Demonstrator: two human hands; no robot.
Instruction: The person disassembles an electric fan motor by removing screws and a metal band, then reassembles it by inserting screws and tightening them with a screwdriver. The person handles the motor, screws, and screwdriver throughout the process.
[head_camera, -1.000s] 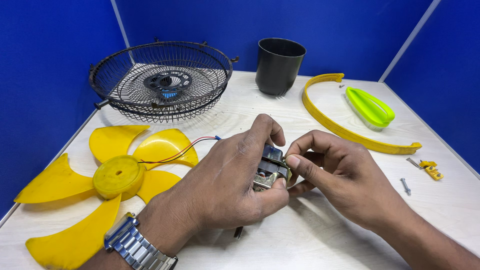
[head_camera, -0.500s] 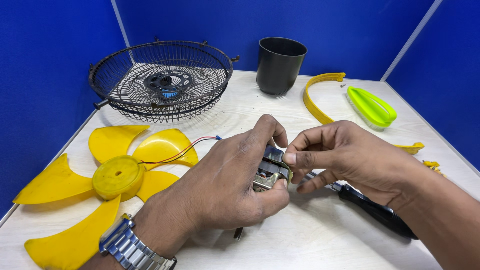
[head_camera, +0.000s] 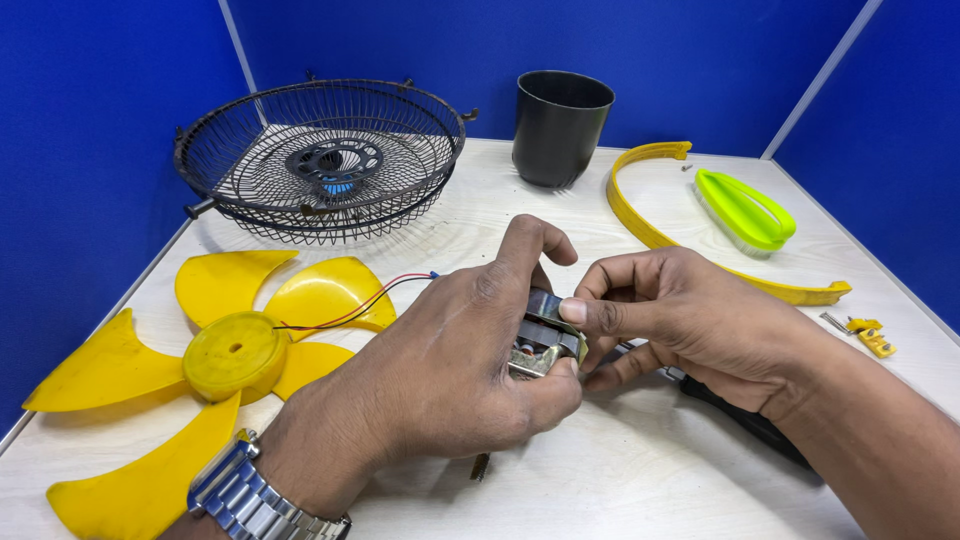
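Left of the small metal motor (head_camera: 545, 345) lies a glossy yellow fan blade (head_camera: 215, 360) of hard plastic, and behind that a black wire guard (head_camera: 320, 160). The left hand (head_camera: 455, 365) cups the motor just above the pale table (head_camera: 620, 480); thin red and black wires (head_camera: 350, 310) trail from it. It looks dense, stiff and sharp-edged, best gripped by its flat steel sides. The right hand (head_camera: 680, 325) pinches its top edge. Behind stands a black cup (head_camera: 560, 125); to the right lies a green brush (head_camera: 745, 210).

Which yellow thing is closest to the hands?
The yellow fan blade, beside the left hand. The curved yellow band and small yellow clip lie farther away.
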